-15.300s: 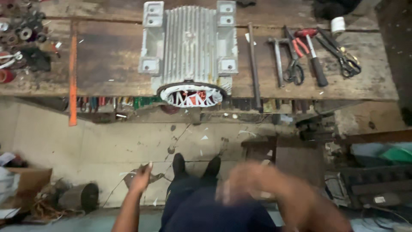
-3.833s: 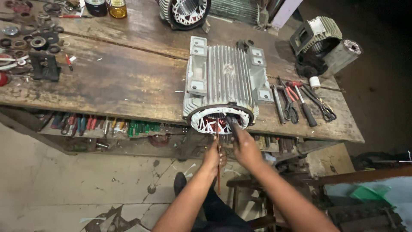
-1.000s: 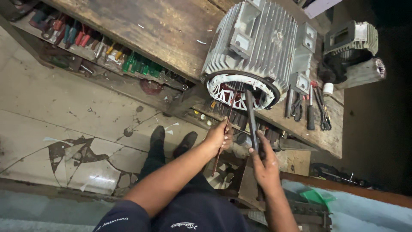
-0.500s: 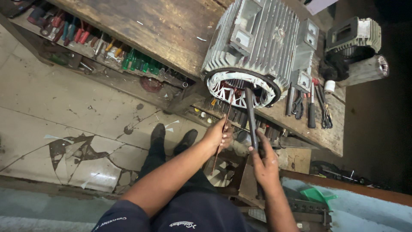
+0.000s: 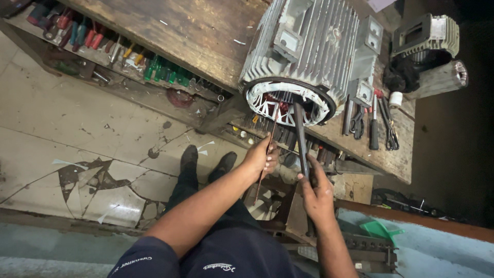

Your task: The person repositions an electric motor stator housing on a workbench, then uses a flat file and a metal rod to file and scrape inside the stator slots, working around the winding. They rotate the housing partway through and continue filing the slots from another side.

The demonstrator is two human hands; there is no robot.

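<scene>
A person's right hand [image 5: 317, 193] is closed around the lower end of a long dark metal bar [image 5: 300, 135], while the left hand [image 5: 261, 156] pinches a thin reddish rod [image 5: 266, 149], at the open end of a large grey electric motor [image 5: 309, 56] lying on its side on a worn wooden workbench [image 5: 170, 36]. Both tools run up and away from the hands, their long axes nearly parallel and aimed at the motor's open mouth, where a ring of white-wrapped windings [image 5: 288, 100] lines the bore. The bar's far tip sits inside that ring; the rod's tip appears to reach its lower rim, though the view is too small to say whether it touches. The motor lies directly ahead of and above both hands, its finned body stretching away across the bench, and the left hand is the nearer of the two to the opening. To the right of the motor, pliers and cutters with red and black handles [image 5: 373, 121] lie on the bench top beside a small white roll of tape [image 5: 395, 99], with a smaller motor housing [image 5: 424, 38] beyond. A shelf under the bench holds a row of screwdrivers [image 5: 103, 44]. Below, the person's dark shoes [image 5: 206, 162] stand on a cracked concrete floor [image 5: 77, 139].
</scene>
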